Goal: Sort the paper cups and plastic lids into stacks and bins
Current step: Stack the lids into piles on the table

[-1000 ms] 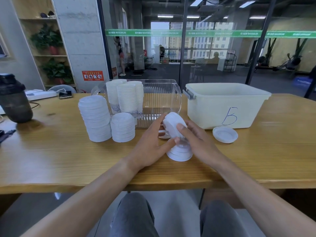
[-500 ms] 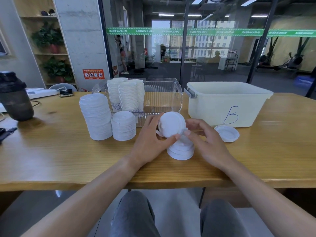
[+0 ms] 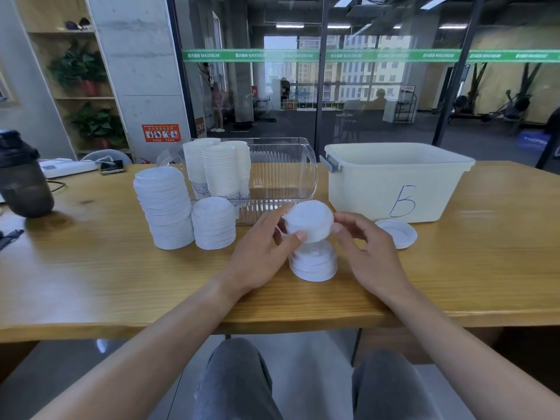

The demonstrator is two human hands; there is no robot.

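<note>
Lid (image 3: 309, 224) pinched by left hand (image 3: 260, 253), raised above small stack (image 3: 313, 262) between hands; right hand (image 3: 368, 253) loosely curled, touching its edge. Probably light, thin, bendy, slippery: best held at rim.

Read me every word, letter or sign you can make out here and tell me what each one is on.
"B", handwritten in blue on the front of the white bin.
"MAXIMUM", repeated along the green strip on the glass wall; the characters beside each word are too blurred to read.
Orange sign on the concrete pillar: pictograms and text too small to read.
Blue pattern on the paper cups: no readable text.
</note>
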